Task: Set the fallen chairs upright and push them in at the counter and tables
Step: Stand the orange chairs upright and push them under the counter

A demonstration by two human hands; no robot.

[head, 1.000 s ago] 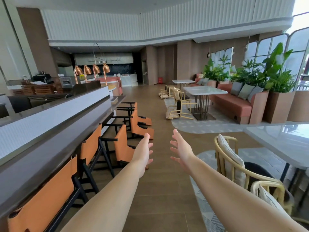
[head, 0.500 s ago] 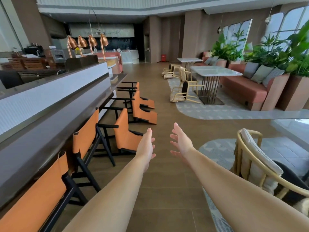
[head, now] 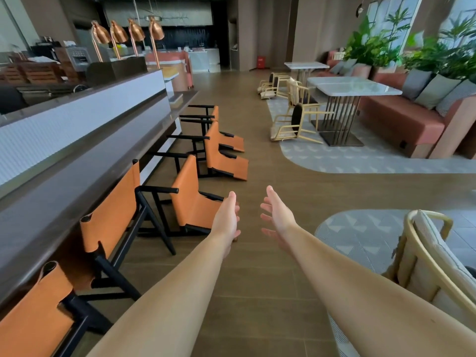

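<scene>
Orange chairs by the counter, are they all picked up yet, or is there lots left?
Done: two upright orange chairs stand at the counter. In hand: nothing yet; the left hand and right hand are open, reaching toward the nearest fallen orange chair. Left: that one, two more fallen orange chairs behind it, and at least two gold-framed chairs tipped over by the tables.

Matt orange leather stools [head: 192, 194] on black metal frames, glossy dark counter [head: 85, 161], wood-look floor [head: 257, 292]
</scene>
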